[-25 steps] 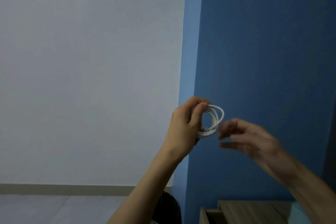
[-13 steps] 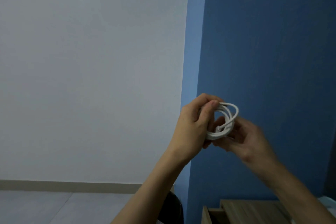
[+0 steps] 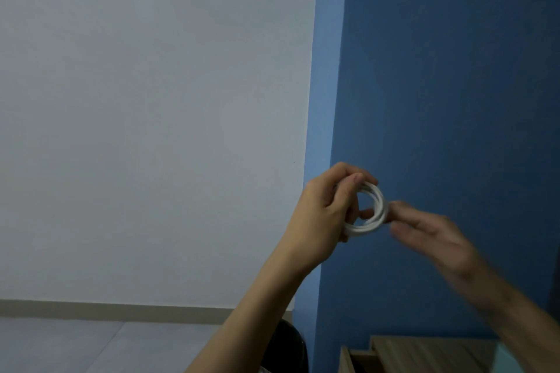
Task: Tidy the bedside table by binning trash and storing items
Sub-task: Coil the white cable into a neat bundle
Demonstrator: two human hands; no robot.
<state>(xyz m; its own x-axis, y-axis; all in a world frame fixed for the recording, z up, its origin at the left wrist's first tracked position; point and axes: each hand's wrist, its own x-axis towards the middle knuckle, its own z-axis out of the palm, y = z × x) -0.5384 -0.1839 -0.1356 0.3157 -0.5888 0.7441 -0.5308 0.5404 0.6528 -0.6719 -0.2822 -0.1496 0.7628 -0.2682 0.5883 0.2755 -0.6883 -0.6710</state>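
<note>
Both hands raised: left hand pinches coiled white cable; right hand (blurred) unclear.

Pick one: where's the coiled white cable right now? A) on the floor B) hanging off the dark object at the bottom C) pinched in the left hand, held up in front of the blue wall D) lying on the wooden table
C: the left hand pinches the coiled white cable in mid-air against the blue wall, well above the wooden table; the blurred right hand is beside the coil.
</note>
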